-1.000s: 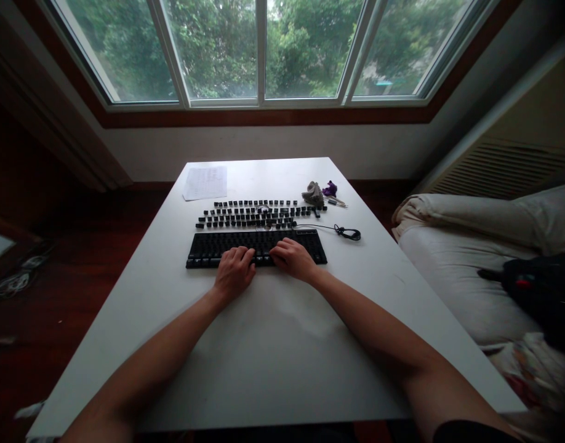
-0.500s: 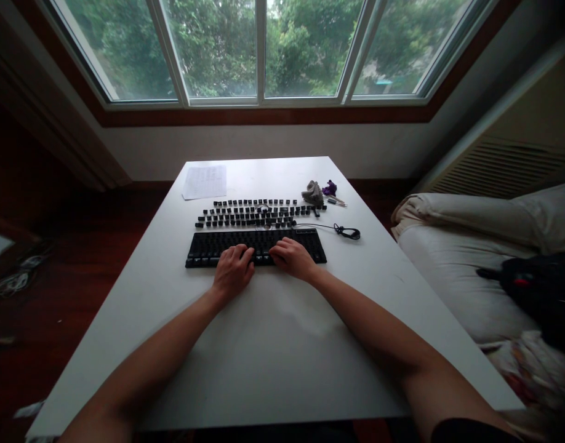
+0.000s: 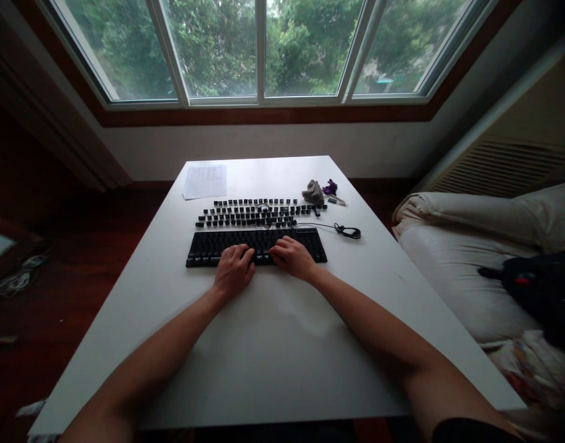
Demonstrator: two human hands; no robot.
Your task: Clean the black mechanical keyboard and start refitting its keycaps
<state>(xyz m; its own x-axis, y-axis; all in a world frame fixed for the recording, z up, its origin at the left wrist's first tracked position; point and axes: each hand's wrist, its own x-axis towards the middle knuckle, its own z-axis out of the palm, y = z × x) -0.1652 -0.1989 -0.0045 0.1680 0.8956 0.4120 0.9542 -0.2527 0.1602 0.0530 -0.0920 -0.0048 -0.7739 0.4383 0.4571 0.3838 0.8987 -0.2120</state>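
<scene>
A black keyboard [image 3: 208, 249] lies flat across a white table [image 3: 264, 344]. My left hand [image 3: 235, 266] rests at its front edge, left of the middle, with the fingers curled over the front row and the thumb low beside them. Just to the right, my right hand [image 3: 292, 255] bends its fingers down onto the same front row. Both hands look closed; whatever their fingertips pinch or press is too small and hidden to make out. Behind the keyboard, loose black keycaps [image 3: 239, 223] stand in several rows. A coiled black cable [image 3: 348, 232] lies to the right.
A printed paper sheet [image 3: 205, 182] lies at the far left of the table. At the far right are a grey cloth [image 3: 312, 192], a purple cloth [image 3: 330, 187] and thin pen-like tools [image 3: 336, 201]. A light sofa [image 3: 439, 271] with a black bag [image 3: 541, 289] stands right of the table.
Both hands stay at the keyboard's front row with hardly any movement. The view has shifted very slightly; the keyboard and keycaps keep their places.
</scene>
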